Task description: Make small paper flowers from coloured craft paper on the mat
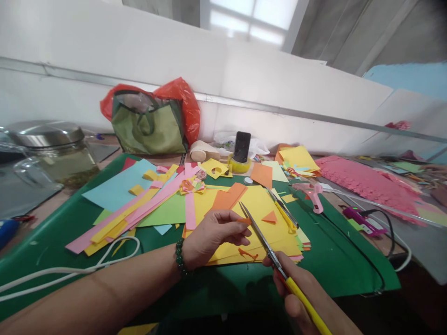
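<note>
Between its thumb and fingers, my left hand (218, 235) pinches a small orange paper piece (245, 221). My right hand (296, 291) is wrapped round yellow-handled scissors (267, 246), whose blade tips point up and left beside the orange piece. Under both hands lies a stack of yellow paper (253, 200). On it are folded orange paper (229, 197), an orange triangle (269, 217) and thin orange scraps (248, 254). A yellow cutter (286, 214) rests at the stack's right side. Pink strips (153, 204) and a small paper flower (192, 186) lie to the left.
A green mat (328, 260) covers the table. Behind are a green bag (150, 128) and a phone (241, 146) on yellow tape. A pink glue gun (314, 196) with a black cable is right; a glass jar (70, 158) and white cable (80, 271) are left.
</note>
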